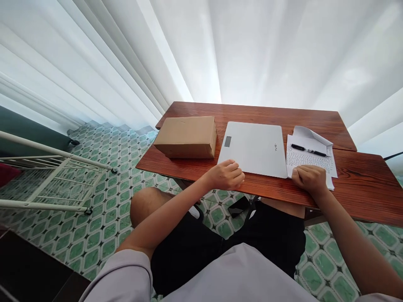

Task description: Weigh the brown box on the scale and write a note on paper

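My left hand [226, 174] rests in a loose fist at the front edge of the table, against the near left corner of a flat white digital scale [256, 147]. Nothing shows in its curled fingers. The scale lies flat with its small dark display on the left. My right hand [310, 178], also closed with nothing visible in it, sits on the lower edge of some handwritten paper sheets [315, 159]. A black pen [310, 150] lies across those sheets. To the left of the scale is a closed brown cardboard box [187, 136].
The dark reddish wooden table [368, 176] stands before a white curtain [252, 50]. A white metal rack [72, 176] on casters is on the green tiled floor at left. Beneath the table, a dark flat object [239, 206] lies near my feet.
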### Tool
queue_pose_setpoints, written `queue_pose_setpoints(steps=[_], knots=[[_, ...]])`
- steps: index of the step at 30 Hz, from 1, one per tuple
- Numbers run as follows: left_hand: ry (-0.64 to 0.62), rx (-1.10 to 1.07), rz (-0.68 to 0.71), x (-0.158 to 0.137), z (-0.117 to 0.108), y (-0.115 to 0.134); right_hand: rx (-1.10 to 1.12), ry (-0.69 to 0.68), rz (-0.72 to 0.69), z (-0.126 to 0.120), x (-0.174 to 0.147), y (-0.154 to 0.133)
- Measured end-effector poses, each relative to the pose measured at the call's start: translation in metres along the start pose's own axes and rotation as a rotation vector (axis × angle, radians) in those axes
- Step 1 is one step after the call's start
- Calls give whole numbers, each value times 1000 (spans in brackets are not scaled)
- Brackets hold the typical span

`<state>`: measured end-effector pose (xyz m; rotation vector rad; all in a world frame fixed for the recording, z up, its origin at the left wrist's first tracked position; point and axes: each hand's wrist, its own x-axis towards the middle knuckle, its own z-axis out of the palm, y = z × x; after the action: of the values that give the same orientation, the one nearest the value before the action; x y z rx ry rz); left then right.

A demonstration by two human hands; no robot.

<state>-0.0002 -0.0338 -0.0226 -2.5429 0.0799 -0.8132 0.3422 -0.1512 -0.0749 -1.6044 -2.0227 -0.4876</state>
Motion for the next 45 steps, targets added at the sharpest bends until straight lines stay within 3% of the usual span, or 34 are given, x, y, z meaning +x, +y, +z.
queue_pose_setpoints(steps=[7,16,25,29,32,38,43,45], knots=[[14,29,-30,-21,-3,-12,-49,-49,-40,0,0,0],[-53,-9,-124,-45,4,-8,-103,10,-122,-2,-3,2],[55,17,-196,-51,4,-10,-155,-2,-206,-6,-11,8],[60,26,-224,-52,-2,-16,-179,-97,-145,-11,-15,9],[122,43,-231,-52,-8,-20,-171,-67,-156,-18,-14,6],[176,109,-266,-56,-25,-31,-228,116,-246,-29,9,-16],[231,177,-371,-69,-42,-44,-306,273,-60,-15,50,-52],[264,225,-439,-77,-49,-51,-255,248,15,-5,70,-73]])
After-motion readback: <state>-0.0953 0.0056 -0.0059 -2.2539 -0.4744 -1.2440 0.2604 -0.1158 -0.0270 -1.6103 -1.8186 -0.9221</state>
